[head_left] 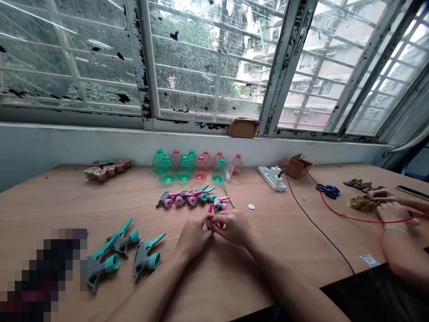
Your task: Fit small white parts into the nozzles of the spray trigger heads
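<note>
In the middle of the table, my left hand (pixel 193 233) and my right hand (pixel 233 226) meet around a spray bottle trigger head (pixel 210 209). Its pink lever points up between my closed fingers, which hide most of its body. Just beyond lies a row of grey trigger heads (pixel 179 200) with pink or teal levers and collars. Left of my left arm are three larger grey-and-teal trigger heads (pixel 142 259). Green bottles (pixel 184 170) and pink-red bottles (pixel 200 169), all without heads, stand at the back by the wall.
A thin metal rod (pixel 229 197) and a white disc (pixel 251 206) lie beyond my right hand. A power strip (pixel 272 179) trails a red cable (pixel 326 201) and a dark cable (pixel 310 221) rightward. Another person's hands (pixel 389 208) handle gold pieces (pixel 362 202) at right.
</note>
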### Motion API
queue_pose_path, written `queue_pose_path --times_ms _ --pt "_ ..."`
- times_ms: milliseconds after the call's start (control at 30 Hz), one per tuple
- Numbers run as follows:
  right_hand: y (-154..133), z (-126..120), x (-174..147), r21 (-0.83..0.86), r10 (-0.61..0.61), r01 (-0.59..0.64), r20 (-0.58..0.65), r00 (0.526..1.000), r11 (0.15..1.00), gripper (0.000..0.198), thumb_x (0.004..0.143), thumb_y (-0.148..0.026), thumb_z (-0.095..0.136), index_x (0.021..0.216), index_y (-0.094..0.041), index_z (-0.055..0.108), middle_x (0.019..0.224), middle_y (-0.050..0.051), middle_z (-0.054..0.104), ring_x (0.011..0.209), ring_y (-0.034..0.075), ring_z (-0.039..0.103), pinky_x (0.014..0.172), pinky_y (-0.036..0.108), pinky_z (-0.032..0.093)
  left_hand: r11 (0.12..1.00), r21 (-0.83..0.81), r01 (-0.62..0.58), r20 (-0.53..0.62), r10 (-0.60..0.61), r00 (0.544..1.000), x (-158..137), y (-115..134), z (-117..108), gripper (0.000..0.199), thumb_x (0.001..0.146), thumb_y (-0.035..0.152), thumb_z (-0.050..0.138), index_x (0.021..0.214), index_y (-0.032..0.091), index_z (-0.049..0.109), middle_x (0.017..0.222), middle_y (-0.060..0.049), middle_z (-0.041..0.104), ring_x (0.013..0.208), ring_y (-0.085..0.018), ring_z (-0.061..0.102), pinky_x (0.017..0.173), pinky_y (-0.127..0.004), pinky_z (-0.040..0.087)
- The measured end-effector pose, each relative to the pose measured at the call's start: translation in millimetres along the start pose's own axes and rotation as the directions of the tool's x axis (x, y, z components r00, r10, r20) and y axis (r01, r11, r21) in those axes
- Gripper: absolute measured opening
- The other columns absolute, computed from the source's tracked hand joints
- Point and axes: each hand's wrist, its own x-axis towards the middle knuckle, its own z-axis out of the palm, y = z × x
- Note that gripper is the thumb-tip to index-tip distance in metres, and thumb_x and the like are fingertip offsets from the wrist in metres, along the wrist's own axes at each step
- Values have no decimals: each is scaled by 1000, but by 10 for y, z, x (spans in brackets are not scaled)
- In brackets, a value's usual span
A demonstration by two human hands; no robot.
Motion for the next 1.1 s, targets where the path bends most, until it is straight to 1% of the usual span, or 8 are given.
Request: queue_pose_path --times_ms 67,167,333,467,567,733,833,1100 --pt "79 3 -43 50 -53 54 -20 998 997 13 81 -22 57 84 -23 70 68 -1 66 62 11 57 61 22 36 1000 11 20 -10 -20 1000 1 -16 -2 28 71 12 55 95 22 66 81 1 68 69 -14 58 61 -21 37" --pt "175 8 -103 94 -87 91 -48 995 991 18 81 -23 58 93 -27 71 71 -1 66 61 11 56 61 22 37 999 26 27 -31 -27 999 3 -49 0 23 72 16 57 93 22 65 79 1 67 66 -13 56 57 -21 34" --pt "194 8 -125 79 -116 120 -45 992 990 17 82 -31 59 95 -31 71 69 -2 65 58 11 54 59 23 35 999 28 16 -33 -15 999 3 -81 7 23 71 16 58 92 22 64 80 2 67 64 -13 54 56 -20 33" --pt "162 -7 -98 49 -141 143 -26 990 989 17 81 -31 60 95 -29 70 73 -2 67 64 11 57 60 23 35 1000 20 15 -44 -14 999 5 -80 6 23 69 14 57 90 22 65 78 2 66 64 -12 54 57 -20 34" --pt "158 -6 -91 32 -155 156 -27 988 987 15 81 -30 60 92 -27 69 74 -2 67 66 11 58 61 23 35 1000 17 22 -38 -21 999 6 -73 6 25 69 14 57 91 22 65 78 2 66 64 -12 54 57 -20 34" --pt "160 33 -94 28 -163 163 6 987 986 13 82 -28 57 85 -26 70 66 -2 65 61 10 56 58 23 34 999 12 52 -13 -51 999 7 -55 2 29 67 13 56 92 22 66 79 1 67 67 -14 55 58 -21 35" --pt "150 51 -90 19 -164 164 12 986 986 13 82 -28 56 82 -25 69 67 -2 66 62 11 57 58 23 33 999 15 50 -9 -49 999 6 -50 -3 30 66 12 56 93 22 66 81 1 68 69 -14 56 59 -21 35" --pt "41 32 -54 -103 -212 210 -5 977 972 15 83 -25 53 73 -22 64 67 -2 66 61 11 55 57 25 30 999 15 37 -28 -37 999 -5 -84 6 32 67 12 56 95 22 66 83 1 69 68 -14 57 59 -20 36"
